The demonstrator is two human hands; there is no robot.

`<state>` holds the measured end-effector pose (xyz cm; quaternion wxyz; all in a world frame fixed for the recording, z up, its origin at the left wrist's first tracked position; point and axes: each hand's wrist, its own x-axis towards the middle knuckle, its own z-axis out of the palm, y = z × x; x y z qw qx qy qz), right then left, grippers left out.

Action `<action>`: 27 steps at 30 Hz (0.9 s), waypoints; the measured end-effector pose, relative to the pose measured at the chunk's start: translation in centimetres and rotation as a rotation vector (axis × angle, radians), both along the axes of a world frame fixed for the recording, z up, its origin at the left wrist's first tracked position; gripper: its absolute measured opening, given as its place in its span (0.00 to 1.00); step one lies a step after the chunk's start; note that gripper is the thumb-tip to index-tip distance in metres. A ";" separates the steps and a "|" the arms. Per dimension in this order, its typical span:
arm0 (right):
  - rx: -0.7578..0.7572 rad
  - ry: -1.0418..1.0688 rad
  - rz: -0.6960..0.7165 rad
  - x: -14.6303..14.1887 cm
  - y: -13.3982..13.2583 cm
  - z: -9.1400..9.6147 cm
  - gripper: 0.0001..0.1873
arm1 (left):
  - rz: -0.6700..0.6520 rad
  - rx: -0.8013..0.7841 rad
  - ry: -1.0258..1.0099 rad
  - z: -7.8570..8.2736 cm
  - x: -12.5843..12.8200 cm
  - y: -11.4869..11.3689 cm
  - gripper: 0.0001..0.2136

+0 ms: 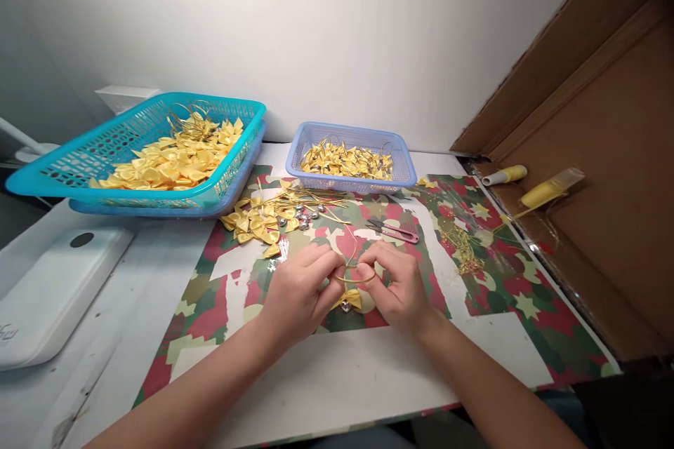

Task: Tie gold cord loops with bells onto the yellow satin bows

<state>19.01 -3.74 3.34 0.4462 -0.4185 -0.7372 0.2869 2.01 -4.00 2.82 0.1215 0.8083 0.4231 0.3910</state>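
Observation:
Between my hands is a loop of gold cord. The fingers of my left hand pinch its left side, while my right hand pinches the right side. Just below the loop hangs or lies a yellow ribbon bow with a small silver bell-like bead; whether it is joined to the cord I cannot tell. Beyond my left hand lie a pile of yellow bows, several silver beads and gold cord lengths. Thread snips rest beyond my right hand.
A turquoise basket of yellow bows stands at the left, stacked on a blue one. A lilac basket of bows sits at the back. On the right are gold chain-like bits, yellow thread spools and a cardboard wall. A white scale-like device lies left.

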 end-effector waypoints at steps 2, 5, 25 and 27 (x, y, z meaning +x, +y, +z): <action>0.006 -0.012 0.018 0.0 0.1 -0.2 0.11 | -0.001 -0.021 0.028 0.0 -0.1 0.0 0.10; 0.017 0.002 0.008 -0.1 0.1 -0.3 0.11 | -0.004 -0.019 0.048 -0.1 -0.1 0.0 0.10; 0.006 -0.134 0.116 0.0 0.3 -0.9 0.13 | -0.031 -0.154 0.049 -0.3 0.1 -0.3 0.11; -0.018 -0.115 0.110 0.0 0.3 -0.8 0.13 | -0.036 -0.134 0.060 -0.1 0.0 -0.2 0.08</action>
